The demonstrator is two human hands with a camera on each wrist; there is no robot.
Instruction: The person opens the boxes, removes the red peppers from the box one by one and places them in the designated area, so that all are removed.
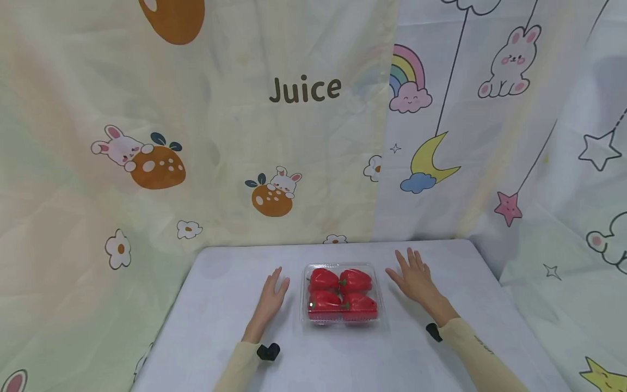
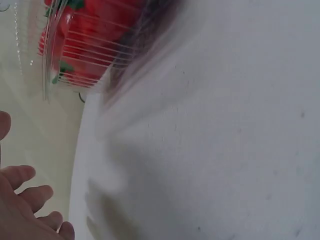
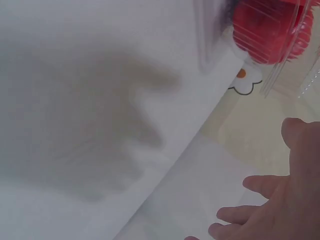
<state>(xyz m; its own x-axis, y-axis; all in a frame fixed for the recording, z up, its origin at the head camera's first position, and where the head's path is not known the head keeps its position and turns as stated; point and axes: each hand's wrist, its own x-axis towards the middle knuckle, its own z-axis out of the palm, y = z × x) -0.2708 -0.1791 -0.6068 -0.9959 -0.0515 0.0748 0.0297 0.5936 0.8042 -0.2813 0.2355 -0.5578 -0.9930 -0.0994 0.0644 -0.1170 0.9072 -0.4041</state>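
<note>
A clear plastic clamshell box (image 1: 343,322) sits on the white table, its lid closed over several red bell peppers (image 1: 325,302) with green stems. To the left of the box my left hand (image 1: 270,296) hovers over the table with fingers extended, apart from it. On the other side my right hand (image 1: 415,279) is held with fingers spread, also touching nothing. Part of the box (image 2: 95,45) with the red peppers fills the upper left of the left wrist view. In the right wrist view the box (image 3: 285,50) shows at the upper right, beyond the thumb.
The white table (image 1: 220,283) has its far edge close to a printed curtain (image 1: 225,109) with rabbits, fruit and the word "Juice". Another curtain (image 1: 553,136) hangs along the right side. Dark wrist mounts (image 1: 268,352) are on both wrists.
</note>
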